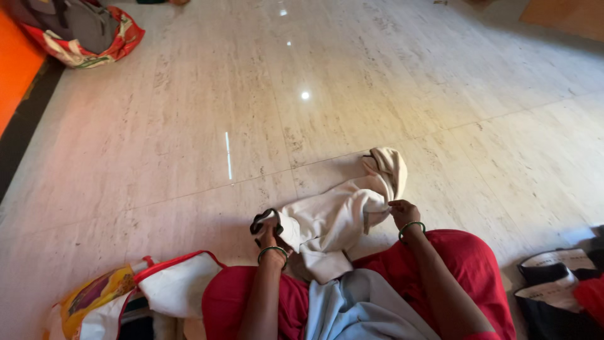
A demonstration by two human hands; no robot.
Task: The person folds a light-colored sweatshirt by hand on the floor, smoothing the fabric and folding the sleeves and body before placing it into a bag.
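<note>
Hidden: left hand [269, 234] fingers buried in cloth; bag [553, 296] at right cut by frame edge; second bag [107, 296] at lower left partly cropped. Garment [333, 220]: cream-white, crumpled, dark trim at both ends, stretched between the hands over the floor [377, 82], lower edge on the red lap; left grip closed on the dark-edged end; right hand [402, 213] pinching the other side.

Hands: two, left hand [269, 234] and right hand [402, 213]. Green bangles: two, one on each wrist, left bangle [272, 250], right bangle [411, 225]. Cream garment [330, 223]: one, held between both hands. Bags: three — red-trimmed bag [82, 31] far left, colourful zip bag [126, 296] near left, black-and-white bag [557, 296] near right.
</note>
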